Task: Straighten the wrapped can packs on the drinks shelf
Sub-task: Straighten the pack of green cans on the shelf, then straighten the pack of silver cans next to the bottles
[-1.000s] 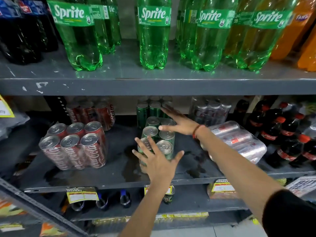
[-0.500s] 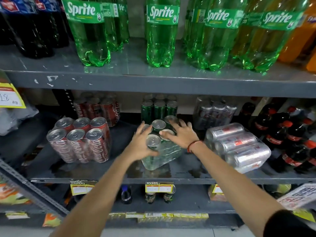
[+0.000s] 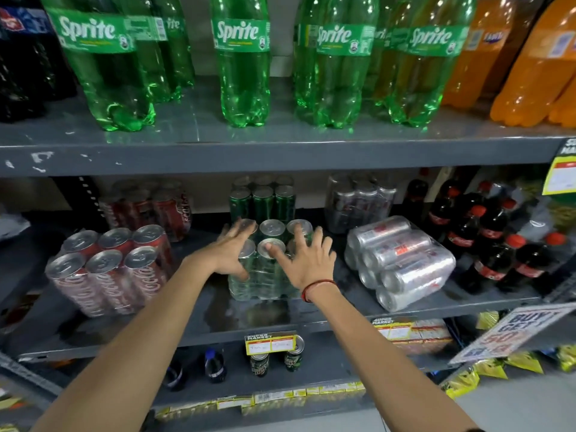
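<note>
The left hand (image 3: 229, 255) and right hand (image 3: 307, 260), fingers spread wide, press both sides of the green can pack (image 3: 265, 275) to turn it square on the shelf (image 3: 280, 325).

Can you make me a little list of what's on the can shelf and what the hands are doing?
place: grey shelf in a shop
middle: green pack, upright, six cans in wrap
left: red pack, leaning back
right: silver pack, lying on its side
behind: more red, green and dark packs
left hand: open, on the green pack's left side
right hand: open, fingers spread over its top right
above: Sprite bottles
far right: cola bottles
still to fix: silver pack, probably
</note>
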Demonstrator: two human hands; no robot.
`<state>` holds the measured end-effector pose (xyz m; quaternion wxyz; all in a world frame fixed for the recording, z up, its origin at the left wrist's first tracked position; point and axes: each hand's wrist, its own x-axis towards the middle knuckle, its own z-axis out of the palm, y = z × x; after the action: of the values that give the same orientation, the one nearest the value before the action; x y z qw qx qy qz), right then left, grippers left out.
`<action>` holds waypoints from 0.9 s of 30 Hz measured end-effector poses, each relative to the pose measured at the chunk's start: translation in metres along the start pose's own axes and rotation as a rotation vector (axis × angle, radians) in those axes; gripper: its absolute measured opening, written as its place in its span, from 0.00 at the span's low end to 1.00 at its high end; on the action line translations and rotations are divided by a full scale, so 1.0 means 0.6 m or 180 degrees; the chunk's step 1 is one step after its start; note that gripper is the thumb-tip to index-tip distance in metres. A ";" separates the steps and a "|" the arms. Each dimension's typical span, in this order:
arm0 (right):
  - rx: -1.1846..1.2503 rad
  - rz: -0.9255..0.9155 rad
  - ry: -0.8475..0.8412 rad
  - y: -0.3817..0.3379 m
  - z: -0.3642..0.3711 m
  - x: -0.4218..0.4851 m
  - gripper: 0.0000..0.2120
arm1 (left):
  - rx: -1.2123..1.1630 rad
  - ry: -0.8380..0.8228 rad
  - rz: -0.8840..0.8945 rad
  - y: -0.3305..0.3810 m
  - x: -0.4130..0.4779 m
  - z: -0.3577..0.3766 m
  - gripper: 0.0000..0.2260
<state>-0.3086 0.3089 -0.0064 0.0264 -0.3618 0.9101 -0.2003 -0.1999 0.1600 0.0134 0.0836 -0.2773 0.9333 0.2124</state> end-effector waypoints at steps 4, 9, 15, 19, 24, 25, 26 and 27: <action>0.0501 0.0101 0.0709 0.076 -0.041 -0.015 0.37 | 0.0191 -0.0085 -0.0172 0.071 0.000 -0.044 0.49; 0.0792 0.0967 0.1430 0.223 -0.109 -0.020 0.38 | 0.0017 0.0483 0.0746 0.217 0.053 -0.058 0.41; 0.1435 0.1738 0.0398 0.351 -0.113 -0.013 0.49 | -0.0324 -0.0367 0.1094 0.362 0.184 0.045 0.42; 0.2118 0.1652 0.0009 0.386 -0.117 0.012 0.59 | -0.0281 -0.0752 0.1004 0.393 0.255 0.082 0.44; 0.2245 0.1569 -0.0129 0.411 -0.118 0.044 0.61 | -0.0191 -0.0723 0.0899 0.390 0.285 0.093 0.47; 0.2230 0.1505 -0.0129 0.415 -0.120 0.046 0.59 | -0.0136 -0.0538 0.0838 0.387 0.283 0.100 0.47; 0.2197 0.1409 -0.0135 0.418 -0.123 0.048 0.58 | -0.0095 -0.0329 0.0800 0.383 0.278 0.108 0.46; 0.2129 0.1286 -0.0158 0.421 -0.127 0.051 0.56 | -0.0080 -0.0123 0.0779 0.379 0.273 0.116 0.45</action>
<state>-0.5094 0.4812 -0.0307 0.2039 -0.1514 0.8465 -0.4679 -0.4593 0.2841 -0.0139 0.0715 -0.1582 0.9556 0.2380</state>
